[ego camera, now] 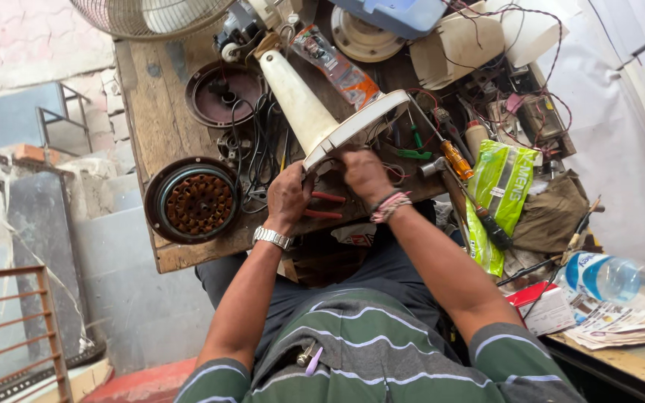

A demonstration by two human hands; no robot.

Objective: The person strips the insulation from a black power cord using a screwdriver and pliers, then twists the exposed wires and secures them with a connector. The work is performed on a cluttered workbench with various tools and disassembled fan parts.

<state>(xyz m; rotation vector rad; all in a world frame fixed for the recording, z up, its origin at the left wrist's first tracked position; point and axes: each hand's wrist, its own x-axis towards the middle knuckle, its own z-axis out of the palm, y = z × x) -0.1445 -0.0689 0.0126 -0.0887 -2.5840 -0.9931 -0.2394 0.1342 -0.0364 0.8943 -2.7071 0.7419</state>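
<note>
At the near edge of the wooden worktop, a cream fan stand lies tipped on its side, its round base turned toward the person so the underside faces both hands. Left hand, watch on the wrist, curls closed around the lower rim of the base, probably to steady it. Right hand has its fingers bunched at the underside, pinching something too small to make out. Red-handled pliers lie just under the hands. Beside them to the left sits a motor stator with copper windings. An orange-handled screwdriver, a green packet and tangled wires crowd the right side and middle, leaving little bare room.
</note>
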